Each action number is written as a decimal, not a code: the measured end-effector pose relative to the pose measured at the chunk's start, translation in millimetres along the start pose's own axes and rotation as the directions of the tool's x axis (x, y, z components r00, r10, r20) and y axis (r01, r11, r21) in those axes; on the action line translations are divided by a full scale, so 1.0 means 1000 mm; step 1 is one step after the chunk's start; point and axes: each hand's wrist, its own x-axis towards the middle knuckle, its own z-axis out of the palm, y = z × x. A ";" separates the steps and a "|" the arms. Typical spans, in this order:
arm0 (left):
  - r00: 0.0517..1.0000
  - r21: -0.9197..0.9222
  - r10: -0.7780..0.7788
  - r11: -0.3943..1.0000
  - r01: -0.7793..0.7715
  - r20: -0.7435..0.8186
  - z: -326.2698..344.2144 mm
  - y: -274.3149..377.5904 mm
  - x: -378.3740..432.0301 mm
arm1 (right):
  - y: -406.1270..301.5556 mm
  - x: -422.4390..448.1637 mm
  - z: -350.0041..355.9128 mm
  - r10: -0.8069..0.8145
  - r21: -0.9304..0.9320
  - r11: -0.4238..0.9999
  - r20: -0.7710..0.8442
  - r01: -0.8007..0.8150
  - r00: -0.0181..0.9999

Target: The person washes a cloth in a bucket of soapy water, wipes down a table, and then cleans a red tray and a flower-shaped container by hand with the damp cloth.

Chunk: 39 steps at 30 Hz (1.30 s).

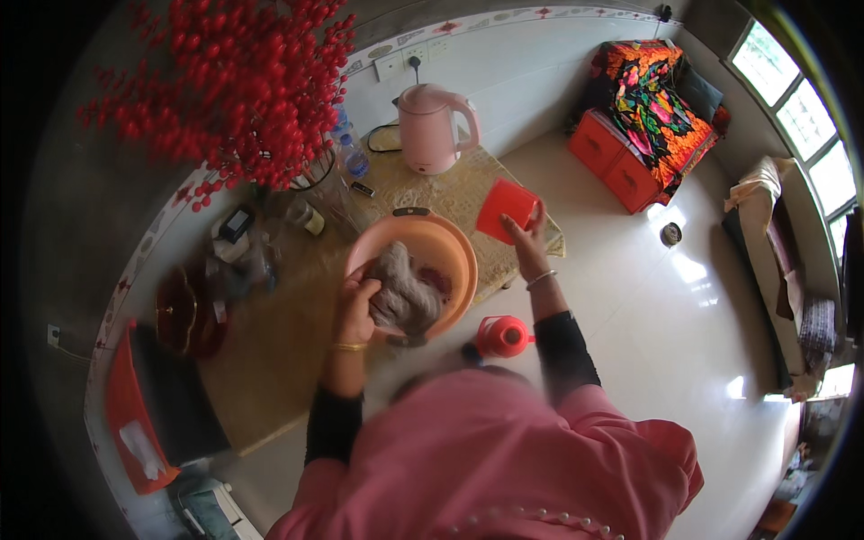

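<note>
My right hand [530,236] holds a red plastic box-shaped container [506,208] tilted above the table's right corner. At the left side of an orange plastic basin [467,270], my left hand [356,310] has its thumb and fingers closed on a bunched grey cloth [405,290]. The cloth lies in the basin, and a dark reddish patch shows beside it. Whether the left fingers also touch the basin's rim, I cannot tell. The basin stands on a table with a patterned gold cover [445,202].
A pink electric kettle [428,131], small plastic bottles [352,155] and a glass jar [310,219] stand behind the basin. Red artificial berry branches [236,88] rise at left. A red thermos flask [506,336] stands close to my body. A flower-patterned cloth covers red drawers [631,177].
</note>
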 end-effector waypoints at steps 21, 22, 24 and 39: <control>0.940 0.106 -0.023 0.992 0.062 -0.340 0.035 0.003 0.016 | 0.196 -0.121 -0.191 0.385 -0.812 -0.054 -0.554 -0.581 0.738; 0.912 0.128 -0.038 0.987 0.098 -0.408 0.032 -0.002 0.017 | 0.205 -0.124 -0.191 0.410 -0.818 -0.071 -0.545 -0.570 0.731; 0.896 0.124 -0.051 0.985 0.118 -0.442 0.030 -0.009 0.015 | 0.220 -0.128 -0.189 0.452 -0.823 -0.105 -0.540 -0.559 0.710; 0.946 0.133 -0.135 0.975 0.180 -0.293 0.031 -0.059 0.048 | 0.293 -0.100 -0.198 0.565 -0.728 -0.387 -0.672 -0.566 0.478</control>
